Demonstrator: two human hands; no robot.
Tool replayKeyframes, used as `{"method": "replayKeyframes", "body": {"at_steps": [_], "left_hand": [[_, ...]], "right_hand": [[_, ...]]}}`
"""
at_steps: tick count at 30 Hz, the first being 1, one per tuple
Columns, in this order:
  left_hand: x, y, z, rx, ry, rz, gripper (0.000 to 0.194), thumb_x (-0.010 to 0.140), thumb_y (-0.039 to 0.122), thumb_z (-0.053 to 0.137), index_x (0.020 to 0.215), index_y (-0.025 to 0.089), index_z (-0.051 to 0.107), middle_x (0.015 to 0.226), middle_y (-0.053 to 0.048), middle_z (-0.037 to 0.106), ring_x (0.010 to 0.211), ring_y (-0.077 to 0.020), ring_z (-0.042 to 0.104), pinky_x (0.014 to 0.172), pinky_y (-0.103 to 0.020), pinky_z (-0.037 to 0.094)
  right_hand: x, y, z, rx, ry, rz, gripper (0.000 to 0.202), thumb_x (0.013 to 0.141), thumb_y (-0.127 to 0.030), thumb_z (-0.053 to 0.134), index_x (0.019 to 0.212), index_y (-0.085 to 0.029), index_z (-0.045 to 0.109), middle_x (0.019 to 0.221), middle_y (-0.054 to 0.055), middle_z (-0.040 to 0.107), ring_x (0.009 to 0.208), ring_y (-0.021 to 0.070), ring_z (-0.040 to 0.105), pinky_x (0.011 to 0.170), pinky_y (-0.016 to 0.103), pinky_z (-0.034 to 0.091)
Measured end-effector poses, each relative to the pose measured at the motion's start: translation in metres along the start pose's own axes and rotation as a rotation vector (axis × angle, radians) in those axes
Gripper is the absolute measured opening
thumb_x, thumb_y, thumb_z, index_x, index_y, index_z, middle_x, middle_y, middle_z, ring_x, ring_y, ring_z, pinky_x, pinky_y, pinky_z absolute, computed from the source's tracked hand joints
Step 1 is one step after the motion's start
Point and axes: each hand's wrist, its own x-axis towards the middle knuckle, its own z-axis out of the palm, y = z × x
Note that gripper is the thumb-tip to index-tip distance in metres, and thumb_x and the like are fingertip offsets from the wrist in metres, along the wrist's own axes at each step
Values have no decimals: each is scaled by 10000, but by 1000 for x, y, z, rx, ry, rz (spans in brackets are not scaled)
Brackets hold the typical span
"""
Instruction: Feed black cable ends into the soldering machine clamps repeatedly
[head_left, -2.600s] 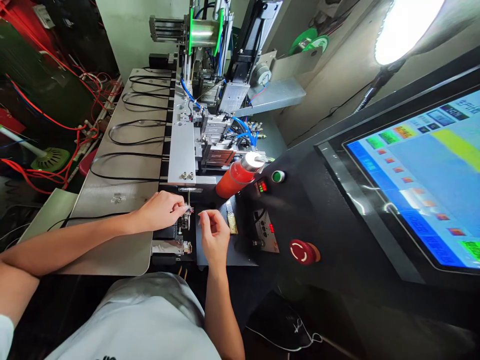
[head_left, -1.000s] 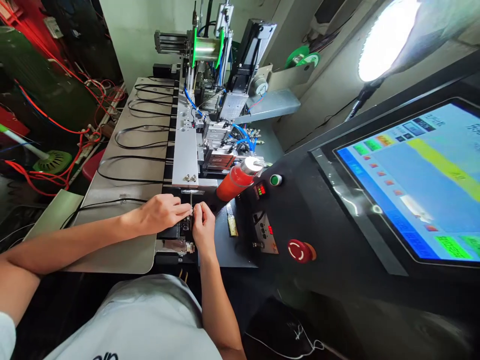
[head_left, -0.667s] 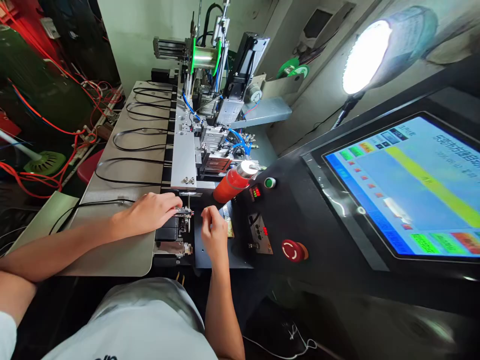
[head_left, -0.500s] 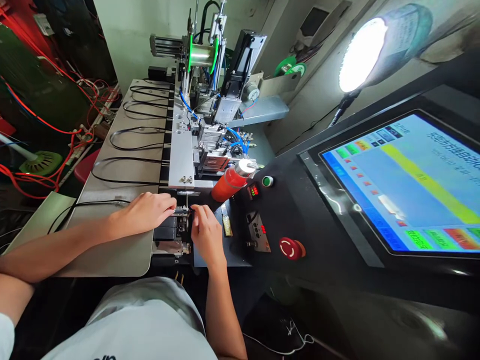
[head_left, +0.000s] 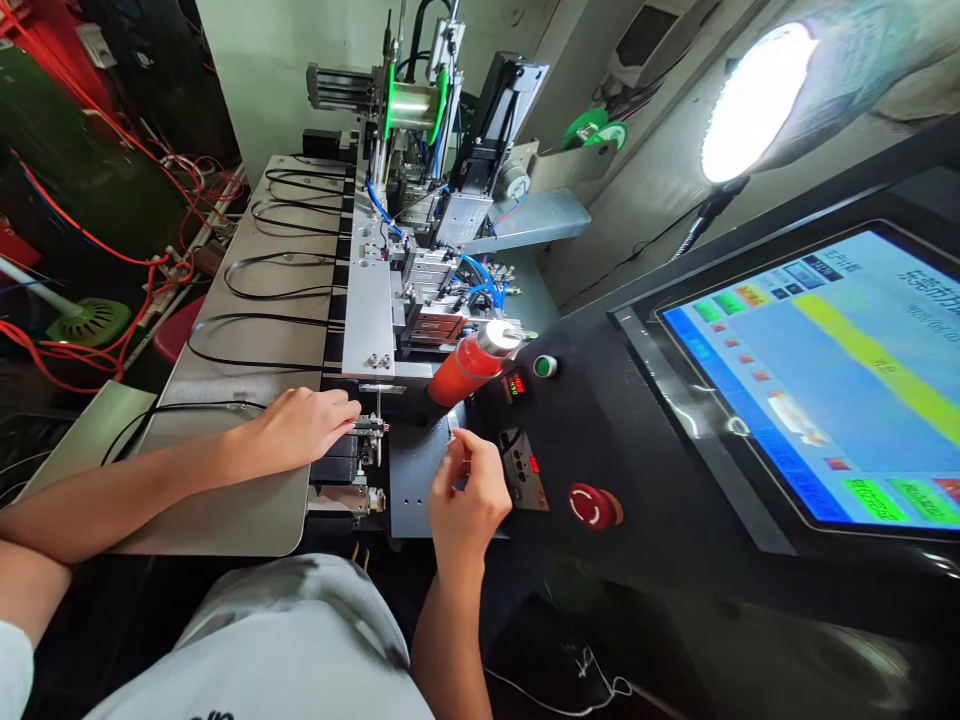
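My right hand (head_left: 470,490) is curled above the dark plate (head_left: 411,480); I can't tell whether its fingers grip anything. My left hand (head_left: 307,425) bends its fingers beside the small metal clamp (head_left: 371,427), with a black cable (head_left: 202,405) running under it; I can't see whether they pinch it. Beyond stands the red bottle (head_left: 465,368), then looped cables (head_left: 259,318) on the metal table (head_left: 225,355), and farthest, the wire spool (head_left: 412,106).

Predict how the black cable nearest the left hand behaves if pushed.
The black cable probably buckles: it's thin and curves where it crosses the metal plate. Likely light, given that thinness. May slide easily; the plate looks smooth.
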Motion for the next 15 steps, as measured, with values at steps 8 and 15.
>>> {"method": "replayKeyframes", "body": {"at_steps": [8,15], "left_hand": [[0,2,3,2,-7,-12,193,984,267,424,956,172,590,959,-36,657,769,-192,658,606,-269,366],[-15,-29,-17,-88,-35,-129,236,973,277,427,924,168,630,881,-46,707,755,-200,652,612,-259,341]], "right_hand": [[-4,-9,-13,21,19,-23,143,925,-102,471,976,-168,588,744,14,614,622,112,572,574,212,446],[-6,-2,-22,-20,12,-58,134,932,-143,488,949,-148,621,764,34,659,609,113,606,564,215,429]]}}
